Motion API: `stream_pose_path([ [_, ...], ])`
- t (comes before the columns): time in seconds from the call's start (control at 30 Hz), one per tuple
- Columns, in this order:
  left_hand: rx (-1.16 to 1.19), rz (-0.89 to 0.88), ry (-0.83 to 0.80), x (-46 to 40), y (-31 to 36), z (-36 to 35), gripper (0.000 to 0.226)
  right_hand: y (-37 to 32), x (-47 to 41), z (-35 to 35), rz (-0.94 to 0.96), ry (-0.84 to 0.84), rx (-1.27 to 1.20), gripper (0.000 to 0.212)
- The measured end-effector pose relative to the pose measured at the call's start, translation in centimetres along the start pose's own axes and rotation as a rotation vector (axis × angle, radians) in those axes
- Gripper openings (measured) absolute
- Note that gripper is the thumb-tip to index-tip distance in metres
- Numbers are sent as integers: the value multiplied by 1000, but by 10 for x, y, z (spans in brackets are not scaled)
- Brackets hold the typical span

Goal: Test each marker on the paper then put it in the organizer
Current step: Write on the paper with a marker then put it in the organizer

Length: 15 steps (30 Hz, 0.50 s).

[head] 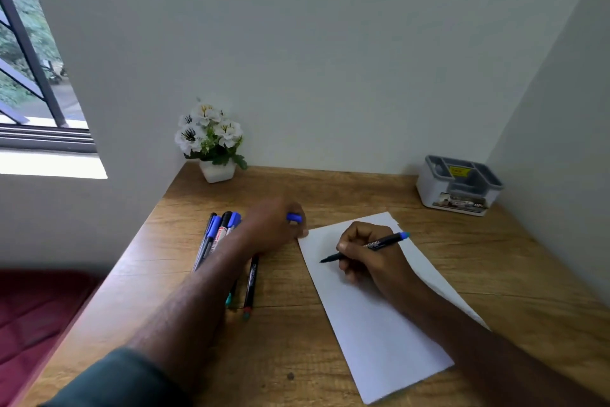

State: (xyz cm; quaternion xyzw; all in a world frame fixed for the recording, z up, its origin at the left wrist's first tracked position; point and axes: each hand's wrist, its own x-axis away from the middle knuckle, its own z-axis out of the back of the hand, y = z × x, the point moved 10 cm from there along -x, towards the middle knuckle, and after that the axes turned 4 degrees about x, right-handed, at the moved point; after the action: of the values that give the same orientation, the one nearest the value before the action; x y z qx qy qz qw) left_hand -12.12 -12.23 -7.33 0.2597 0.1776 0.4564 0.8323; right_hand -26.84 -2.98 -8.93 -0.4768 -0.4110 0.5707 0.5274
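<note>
Head view: your right hand (366, 255) grips the marker (364, 247) tip-down on the paper (379, 324), testing; left hand (274, 225) holds its cap (293, 217). Next, recap, then organizer (458, 185).

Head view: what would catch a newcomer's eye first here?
The right hand grips a black marker with a blue end, tip down on the white paper at centre. The left hand holds a blue cap beside a cluster of markers on the wooden desk. A grey organizer sits far right, a white flower pot far left.
</note>
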Motion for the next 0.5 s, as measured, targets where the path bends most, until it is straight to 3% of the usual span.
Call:
stream_pose_path([
  [0.07,-45,-14,-29,0,5,-4,18,-7,-1,4,39,30,62,17],
  [0.27,-112,-43,-62,0,8,-6,28,-22,-20,38,244,264,568,12],
  [0.4,-87,-32,-116,0,0,-6,27,-6,-18,30,272,176,729,9],
  [0.5,-50,-4,-132,0,-9,-6,25,-8,-10,31,289,208,668,20],
])
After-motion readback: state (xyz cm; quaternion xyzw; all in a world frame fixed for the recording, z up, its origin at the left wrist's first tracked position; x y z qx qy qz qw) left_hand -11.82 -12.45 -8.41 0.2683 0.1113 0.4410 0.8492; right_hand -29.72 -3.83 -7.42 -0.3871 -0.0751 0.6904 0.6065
